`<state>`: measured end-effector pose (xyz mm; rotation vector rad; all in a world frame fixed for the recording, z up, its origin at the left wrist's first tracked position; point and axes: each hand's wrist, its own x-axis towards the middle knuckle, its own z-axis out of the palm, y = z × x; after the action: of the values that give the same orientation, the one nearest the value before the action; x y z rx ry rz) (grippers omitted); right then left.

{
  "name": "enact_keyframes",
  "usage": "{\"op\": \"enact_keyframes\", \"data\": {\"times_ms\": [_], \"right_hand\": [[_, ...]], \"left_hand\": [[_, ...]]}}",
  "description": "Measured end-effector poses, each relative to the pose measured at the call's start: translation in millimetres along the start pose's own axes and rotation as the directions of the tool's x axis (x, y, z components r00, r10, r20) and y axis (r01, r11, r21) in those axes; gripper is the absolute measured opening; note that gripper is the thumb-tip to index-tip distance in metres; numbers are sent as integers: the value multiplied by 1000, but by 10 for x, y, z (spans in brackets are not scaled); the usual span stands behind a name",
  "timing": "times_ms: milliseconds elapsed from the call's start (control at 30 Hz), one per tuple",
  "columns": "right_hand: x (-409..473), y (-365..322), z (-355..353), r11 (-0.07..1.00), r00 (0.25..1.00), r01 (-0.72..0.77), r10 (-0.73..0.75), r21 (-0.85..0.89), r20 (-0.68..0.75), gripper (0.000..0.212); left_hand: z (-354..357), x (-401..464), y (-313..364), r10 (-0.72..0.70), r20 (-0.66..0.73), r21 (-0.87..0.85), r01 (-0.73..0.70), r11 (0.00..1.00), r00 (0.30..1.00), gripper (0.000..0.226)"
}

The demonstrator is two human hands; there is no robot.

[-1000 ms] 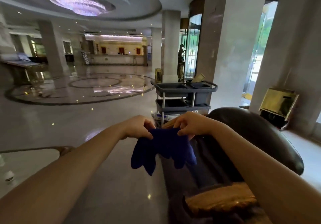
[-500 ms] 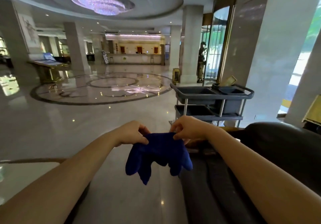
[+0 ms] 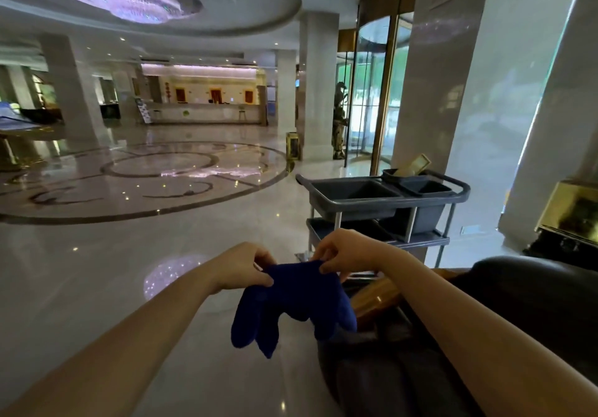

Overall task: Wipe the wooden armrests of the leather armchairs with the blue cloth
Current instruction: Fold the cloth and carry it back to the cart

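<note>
My left hand [image 3: 244, 267] and right hand [image 3: 348, 251] each pinch the top edge of the limp blue microfibre cloth [image 3: 293, 303], which hangs between them. The glossy brown wooden armrest [image 3: 372, 301] lies just right of the cloth, under my right forearm, running away from me toward the grey plastic cleaning trolley [image 3: 382, 196]. My right hand is nearer. No writing is legible.
</note>
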<state>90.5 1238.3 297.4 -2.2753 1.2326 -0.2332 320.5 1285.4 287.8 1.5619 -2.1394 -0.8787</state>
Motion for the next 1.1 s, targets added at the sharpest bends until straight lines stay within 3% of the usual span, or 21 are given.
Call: {"op": "enact_keyframes", "data": {"times_ms": [333,667,867,1100], "right_hand": [[2319,862,-807,1000,997,28,-28,8,-75,16],[4394,1636,-1754,996,993,-10,21,89,-115,18],[5342,2201,-2318,990,963,-135,143,53,-227,19],[6076,2866,-2911,932,864,-341,363,123,-348,21]], "left_hand": [[-976,2289,-732,15,-53,41,-13,999,998,24],[-2086,4597,-1240,52,19,126,-54,991,998,24],[-2480,6209,-1492,184,91,139,-195,971,979,26],[-2770,7938,-1483,325,222,114,-355,928,919,21]]}}
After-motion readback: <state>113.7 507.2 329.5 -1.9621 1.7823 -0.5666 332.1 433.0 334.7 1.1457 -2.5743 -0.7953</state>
